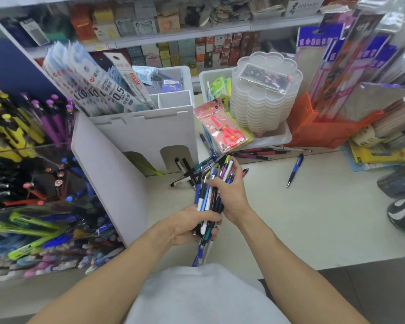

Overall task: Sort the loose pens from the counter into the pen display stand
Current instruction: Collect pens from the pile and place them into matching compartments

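1. Left hand (189, 224) grips the lower end of a mixed bundle of pens (211, 192), fingers curled round it.
2. Right hand (229, 195) holds the bundle's upper part, fingers wrapped over the shafts.
3. Bundle sits above the pale surface (313, 218), tips fanned toward the shelf.
4. More loose pens (187, 174) lie on the surface behind the bundle; one blue pen (295, 170) lies apart to the right.
5. Pen display stand (28, 183) at left, full of pens; white organiser (145, 134) beside it.
6. Packaged red scissors (225, 130) lean against a white bin (274, 139) holding stacked clear trays (264, 99).
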`<state>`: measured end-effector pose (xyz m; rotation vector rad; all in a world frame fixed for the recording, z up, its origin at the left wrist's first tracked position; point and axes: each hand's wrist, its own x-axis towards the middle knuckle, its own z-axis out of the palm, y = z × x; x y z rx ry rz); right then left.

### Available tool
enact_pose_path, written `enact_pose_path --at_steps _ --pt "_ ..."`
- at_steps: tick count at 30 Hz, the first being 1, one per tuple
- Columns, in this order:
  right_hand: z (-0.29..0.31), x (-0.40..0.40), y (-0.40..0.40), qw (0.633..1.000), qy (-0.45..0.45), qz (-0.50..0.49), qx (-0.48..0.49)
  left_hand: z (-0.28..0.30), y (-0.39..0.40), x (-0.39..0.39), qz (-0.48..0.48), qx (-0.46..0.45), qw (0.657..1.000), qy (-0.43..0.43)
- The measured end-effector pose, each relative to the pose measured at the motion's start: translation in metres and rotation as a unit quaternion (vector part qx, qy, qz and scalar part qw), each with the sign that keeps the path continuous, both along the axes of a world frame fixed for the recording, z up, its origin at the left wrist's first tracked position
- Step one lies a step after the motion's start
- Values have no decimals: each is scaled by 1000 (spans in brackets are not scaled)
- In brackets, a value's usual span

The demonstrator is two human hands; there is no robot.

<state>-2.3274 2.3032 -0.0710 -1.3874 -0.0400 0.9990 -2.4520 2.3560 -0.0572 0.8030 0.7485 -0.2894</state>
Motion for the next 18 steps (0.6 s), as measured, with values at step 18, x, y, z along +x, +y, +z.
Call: enact_pose_path --at_steps 18 --pt "-19 -44 -21 999 -22 35 33 -18 -23 -27 -23 36 998 51"
